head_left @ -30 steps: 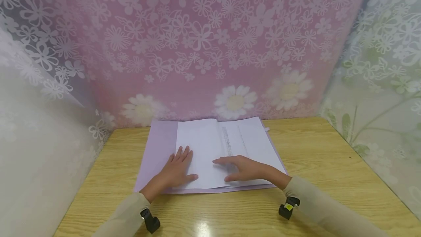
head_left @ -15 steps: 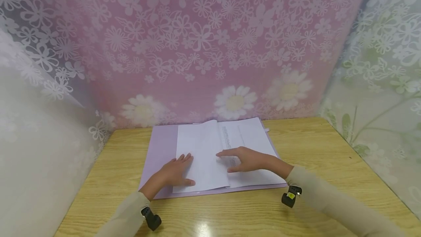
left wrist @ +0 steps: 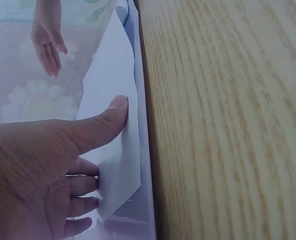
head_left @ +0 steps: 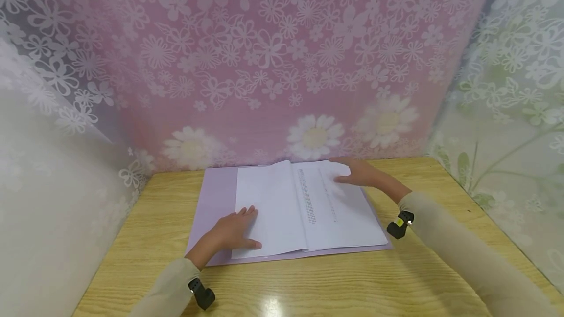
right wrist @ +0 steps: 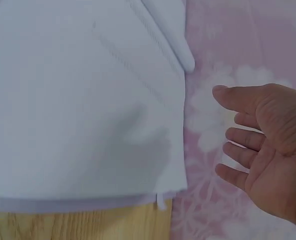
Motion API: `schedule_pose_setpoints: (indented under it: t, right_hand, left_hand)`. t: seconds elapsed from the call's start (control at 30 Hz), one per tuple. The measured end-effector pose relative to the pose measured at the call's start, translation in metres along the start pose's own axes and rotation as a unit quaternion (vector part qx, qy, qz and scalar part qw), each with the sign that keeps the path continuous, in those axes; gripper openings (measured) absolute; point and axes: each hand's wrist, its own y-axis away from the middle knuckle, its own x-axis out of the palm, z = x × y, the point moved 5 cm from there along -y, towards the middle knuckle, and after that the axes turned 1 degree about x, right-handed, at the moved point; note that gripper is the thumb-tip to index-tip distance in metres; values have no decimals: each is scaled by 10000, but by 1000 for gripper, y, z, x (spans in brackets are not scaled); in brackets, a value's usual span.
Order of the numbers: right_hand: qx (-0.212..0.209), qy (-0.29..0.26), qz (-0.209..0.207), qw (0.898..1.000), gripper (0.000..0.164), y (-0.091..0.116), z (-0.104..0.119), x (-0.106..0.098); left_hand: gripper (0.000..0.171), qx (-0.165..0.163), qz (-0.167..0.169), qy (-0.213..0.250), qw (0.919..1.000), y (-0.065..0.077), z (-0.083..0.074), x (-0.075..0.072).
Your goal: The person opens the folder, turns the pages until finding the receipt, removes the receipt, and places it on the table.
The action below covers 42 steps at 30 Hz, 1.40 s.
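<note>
A light purple folder [head_left: 218, 194] lies spread open on the table, with white pages [head_left: 273, 199] inside. Columns of small print run down the right page [head_left: 348, 229]. Flat on the left page near its lower left rests my left hand [head_left: 231, 231], thumb spread; the left wrist view shows its thumb and fingertips on the white paper [left wrist: 115, 65]. Over the far right corner of the right page hovers my right hand [head_left: 361, 172], fingers loosely extended and holding nothing. In the right wrist view the right hand [right wrist: 272, 145] is apart from the paper and casts a shadow on it.
The wooden table [head_left: 432, 219] extends on both sides and in front of the folder. A pink floral curtain [head_left: 282, 87] stands right behind the folder's far edge. Pale floral sheets [head_left: 520, 160] border the table on the left and right.
My right hand has moved from the middle of the pages to the far right corner. The folder has shifted slightly toward me and right. My left hand has slid slightly nearer.
</note>
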Motion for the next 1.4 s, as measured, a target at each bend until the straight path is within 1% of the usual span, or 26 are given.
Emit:
schedule_pose_setpoints:
  t: [0.13, 0.27, 0.4, 0.5, 0.63, 0.7, 0.8, 0.9, 1.07, 1.17, 1.4]
  right_hand:
    - [249, -288, -143, 9992, 71, -4, -27, -5]
    - [382, -466, -189, 9980, 74, -6, -45, -3]
    - [517, -548, -248, 9968, 78, -8, -58, 1]
    - [534, -542, -326, 9966, 80, -10, -66, 5]
    - [588, -608, -390, 9957, 82, -14, -75, 10]
    - [681, -621, -384, 9950, 83, -16, -80, 13]
    - [858, -581, -316, 9941, 85, -18, -85, 17]
    - [983, -372, -210, 9942, 86, -20, -88, 22]
    - [1019, -142, -100, 9946, 83, -23, -88, 26]
    - [1024, -212, -113, 9945, 83, -23, -87, 26]
    - [1107, -639, -228, 9915, 79, -18, -86, 24]
  left_hand:
    - [96, -75, -97, -11, 9999, 1, 0, -2]
    - [97, -105, -148, 8, 9998, 0, 1, -3]
    - [98, -67, -227, 19, 9997, -2, 2, -3]
    - [98, -39, -276, 53, 9996, -4, 4, -2]
    - [98, -46, -283, 102, 9995, -5, 6, 0]
    - [98, -69, -288, 125, 9995, -5, 6, 0]
    - [99, -92, -292, 137, 9994, -5, 5, 1]
    - [99, -101, -294, 156, 9994, -5, 5, 1]
    - [100, -104, -299, 202, 9993, -4, 6, 1]
    - [100, -96, -306, 235, 9992, -4, 6, 0]
    - [100, -166, -294, 261, 9991, -5, 8, -1]
